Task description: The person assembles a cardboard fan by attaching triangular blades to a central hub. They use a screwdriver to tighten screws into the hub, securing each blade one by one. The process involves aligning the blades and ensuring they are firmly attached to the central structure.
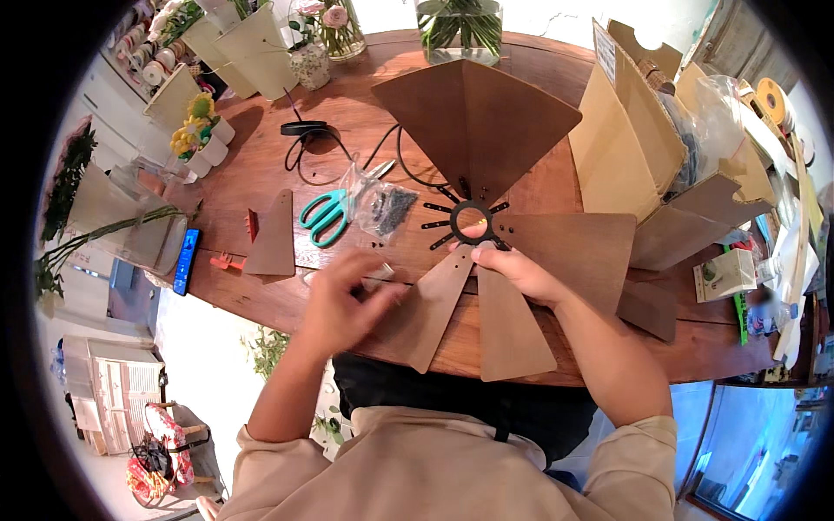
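Observation:
My right hand (pixel 524 275) pinches the narrow end of a brown fan blade (pixel 514 334), just in front of a black ring-shaped hub (pixel 453 222) with short arms. My left hand (pixel 352 300) is over the table beside another brown blade (pixel 426 317). Its thumb and forefinger are apart, and a pale item between them is too small to name. A wide, creased brown blade (pixel 469 130) points away from the hub. One more blade (pixel 578 256) extends to the right. Small dark screws (pixel 506 230) lie on the blades near the hub.
Left of the hub are teal scissors (pixel 323 219), a clear bag of black screws (pixel 385 211), a loose blade (pixel 274 239) and a phone (pixel 186 262). A black cable (pixel 304 130) lies behind them. An open cardboard box (pixel 625 148) stands right; a glass vase (pixel 459 30) stands behind.

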Motion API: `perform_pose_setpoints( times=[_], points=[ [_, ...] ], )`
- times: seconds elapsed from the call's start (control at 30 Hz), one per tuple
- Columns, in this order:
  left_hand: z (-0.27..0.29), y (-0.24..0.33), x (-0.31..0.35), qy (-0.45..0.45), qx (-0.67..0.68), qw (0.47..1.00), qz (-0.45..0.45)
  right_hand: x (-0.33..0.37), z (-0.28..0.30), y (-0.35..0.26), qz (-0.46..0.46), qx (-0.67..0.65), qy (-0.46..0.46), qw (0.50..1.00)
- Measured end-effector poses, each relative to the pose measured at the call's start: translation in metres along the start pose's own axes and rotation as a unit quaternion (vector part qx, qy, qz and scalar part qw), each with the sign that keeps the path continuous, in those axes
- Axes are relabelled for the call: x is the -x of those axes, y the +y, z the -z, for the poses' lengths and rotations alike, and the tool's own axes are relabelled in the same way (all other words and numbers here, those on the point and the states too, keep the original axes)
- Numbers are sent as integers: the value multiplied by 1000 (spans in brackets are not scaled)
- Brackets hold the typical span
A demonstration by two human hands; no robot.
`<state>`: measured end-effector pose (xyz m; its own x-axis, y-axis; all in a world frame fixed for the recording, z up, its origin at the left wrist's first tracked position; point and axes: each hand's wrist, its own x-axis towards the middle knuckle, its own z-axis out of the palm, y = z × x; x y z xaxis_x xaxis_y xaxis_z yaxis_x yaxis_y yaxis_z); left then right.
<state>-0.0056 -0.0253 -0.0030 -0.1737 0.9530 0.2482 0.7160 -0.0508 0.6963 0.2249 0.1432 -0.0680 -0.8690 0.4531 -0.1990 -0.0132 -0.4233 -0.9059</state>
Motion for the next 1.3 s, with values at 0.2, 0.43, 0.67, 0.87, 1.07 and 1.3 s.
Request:
perform_pose_setpoints(
  times=[0.2,0.43,0.67,0.87,1.07,1.3],
  points=[
    [-43,36,21,12,-107,991,-83,3,-5,-7,8,80,14,997],
    [-42,26,28,79,-110,990,-37,1,-9,0,16,11,26,999],
    [-36,36,28,84,-136,985,-68,7,-13,-10,33,9,19,999],
    [-40,45,27,69,-123,990,-18,10,-16,-20,18,-19,30,999],
    [-38,48,32,70,-137,988,-17,12,-21,-23,-7,-36,51,998],
    [-46,47,26,76,-173,980,-59,13,-25,-21,31,10,67,997]
  ],
)
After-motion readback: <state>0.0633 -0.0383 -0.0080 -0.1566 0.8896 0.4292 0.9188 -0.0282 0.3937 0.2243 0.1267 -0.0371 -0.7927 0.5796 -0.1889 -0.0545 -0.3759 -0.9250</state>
